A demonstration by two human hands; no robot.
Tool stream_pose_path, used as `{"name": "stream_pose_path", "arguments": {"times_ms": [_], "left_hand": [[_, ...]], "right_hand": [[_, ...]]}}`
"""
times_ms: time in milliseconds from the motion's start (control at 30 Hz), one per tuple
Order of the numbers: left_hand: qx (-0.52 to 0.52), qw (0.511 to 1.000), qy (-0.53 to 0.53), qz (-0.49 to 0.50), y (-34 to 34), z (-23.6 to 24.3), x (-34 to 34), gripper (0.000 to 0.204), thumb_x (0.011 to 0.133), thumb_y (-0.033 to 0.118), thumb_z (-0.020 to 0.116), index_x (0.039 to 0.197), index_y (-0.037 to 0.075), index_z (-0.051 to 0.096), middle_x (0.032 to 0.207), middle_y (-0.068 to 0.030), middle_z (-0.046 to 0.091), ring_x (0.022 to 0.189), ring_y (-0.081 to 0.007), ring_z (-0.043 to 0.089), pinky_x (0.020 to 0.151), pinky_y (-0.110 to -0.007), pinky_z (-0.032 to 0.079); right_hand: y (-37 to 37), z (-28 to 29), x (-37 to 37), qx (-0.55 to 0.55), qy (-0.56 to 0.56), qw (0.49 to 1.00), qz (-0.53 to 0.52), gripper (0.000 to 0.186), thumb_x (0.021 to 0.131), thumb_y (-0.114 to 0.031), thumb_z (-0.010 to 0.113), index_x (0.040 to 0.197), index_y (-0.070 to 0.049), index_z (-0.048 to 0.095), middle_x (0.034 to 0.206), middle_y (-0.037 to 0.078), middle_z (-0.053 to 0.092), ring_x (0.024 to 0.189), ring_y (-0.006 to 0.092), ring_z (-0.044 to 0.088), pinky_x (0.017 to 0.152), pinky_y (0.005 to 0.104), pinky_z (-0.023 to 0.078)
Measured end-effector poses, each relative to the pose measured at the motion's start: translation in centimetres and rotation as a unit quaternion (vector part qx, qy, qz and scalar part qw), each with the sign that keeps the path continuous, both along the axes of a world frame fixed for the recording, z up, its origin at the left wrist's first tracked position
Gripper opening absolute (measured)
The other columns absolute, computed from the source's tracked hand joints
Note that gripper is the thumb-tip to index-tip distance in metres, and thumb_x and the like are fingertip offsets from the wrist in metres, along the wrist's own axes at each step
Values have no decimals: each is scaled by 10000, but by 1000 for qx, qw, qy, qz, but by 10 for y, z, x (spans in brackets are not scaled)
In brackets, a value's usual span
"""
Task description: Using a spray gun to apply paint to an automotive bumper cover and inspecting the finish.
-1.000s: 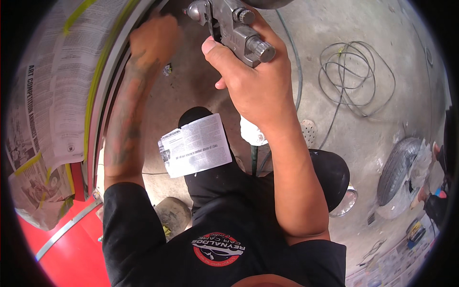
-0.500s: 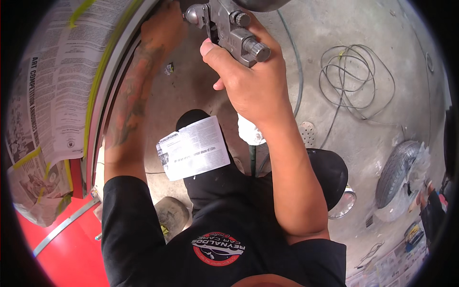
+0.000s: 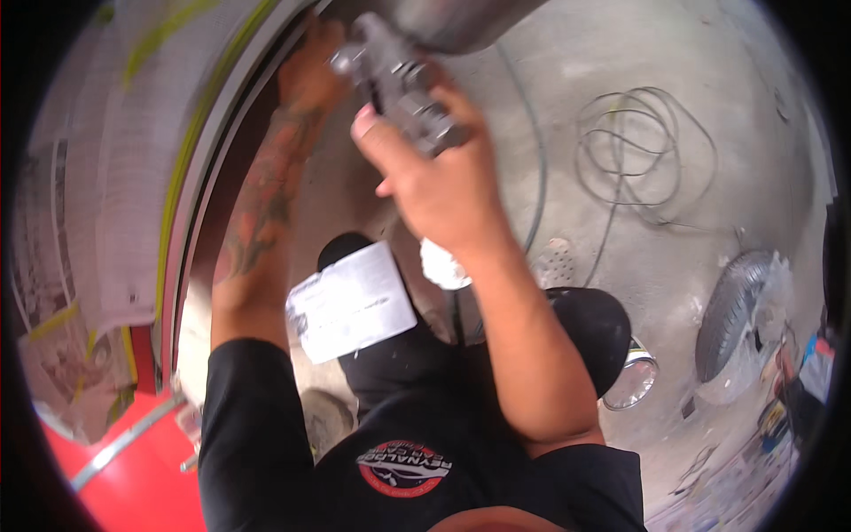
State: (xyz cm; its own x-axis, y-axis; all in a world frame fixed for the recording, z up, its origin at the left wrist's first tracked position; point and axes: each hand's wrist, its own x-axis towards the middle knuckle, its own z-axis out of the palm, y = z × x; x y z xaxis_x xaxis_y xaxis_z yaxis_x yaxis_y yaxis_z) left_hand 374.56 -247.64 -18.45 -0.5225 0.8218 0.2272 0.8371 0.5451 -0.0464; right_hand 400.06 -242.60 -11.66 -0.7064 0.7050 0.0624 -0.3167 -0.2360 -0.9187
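My right hand (image 3: 434, 182) is wrapped round a metal spray gun (image 3: 408, 89), thumb toward its nozzle side. A large grey cup (image 3: 470, 22) sits at the gun's far end, cut by the upper edge. Below the wrist shows a white bundle (image 3: 445, 266), with a dark hose under it. My left hand (image 3: 312, 58) reaches to the upper left, beside the curved edge of a vehicle panel (image 3: 199, 177); its fingers are blurred and partly hidden. Newspaper masking (image 3: 97, 213) with yellow-green tape (image 3: 177, 195) covers the panel at left. A loose printed sheet (image 3: 353, 306) lies on my left thigh.
A thin hose lies in a coil (image 3: 634, 146) on the concrete floor at right, with another hose (image 3: 539, 151) nearer. Farther right lies a tyre (image 3: 731, 310) beside clear plastic. A metal can (image 3: 634, 381) stands by my right knee. Red bodywork (image 3: 142, 470) fills the lower left.
The spray gun and my right hand have moved left and slightly down, and more of the cup shows. My left arm appears slightly lower and farther right. The view has shifted a little and is blurred.
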Motion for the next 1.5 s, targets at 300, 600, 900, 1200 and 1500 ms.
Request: {"name": "stream_pose_path", "arguments": {"times_ms": [300, 600, 900, 1200, 1500], "left_hand": [[-59, 992, -48, 103, -13, 32, 61, 499, 866, 258, 617, 1319, 125, 455, 1586, -149, 231, 920, -423, 670, 767, -525, 547], [-14, 1000, 11, -7, -1, 25, 33, 532, 852, 227, 624, 1312, 37, 435, 1585, -132, 242, 868, -405, 683, 686, -504, 548], [-21, 999, 36, 6, -2, 26, 26, 558, 816, 227, 663, 1284, 29, 433, 1584, -132, 251, 901, -410, 680, 679, -514, 552], [-113, 989, 91, 37, -9, 37, 41, 404, 816, 188, 607, 1161, 12, 493, 1550, -169, 317, 742, -339, 717, 658, -484, 563], [-67, 991, 74, 91, 4, 66, 42, 316, 809, 134, 585, 1086, 6, 501, 1495, -219, 368, 891, -400, 688, 721, -507, 564]], "right_hand": [[3, -3, 12, 36, 9, 999, -13, 501, 891, -59, 601, 1369, 31, 481, 818, 103, 602, 693, 106, 510, 706, 272, 475], [4, 12, 17, -45, -24, 998, 33, 531, 903, -77, 607, 1411, -20, 461, 804, 3, 570, 747, 64, 507, 723, 248, 462], [6, 15, 18, -46, -23, 998, 32, 539, 911, -88, 611, 1423, -34, 453, 821, -2, 573, 754, 58, 505, 724, 239, 455], [8, 14, 24, -51, -32, 998, 24, 537, 915, -109, 617, 1426, -66, 459, 822, -10, 576, 733, 52, 502, 709, 233, 456], [7, 27, 18, -79, -34, 994, 61, 526, 915, -125, 615, 1417, -71, 465, 826, 0, 599, 709, 60, 524, 676, 241, 465]]}}
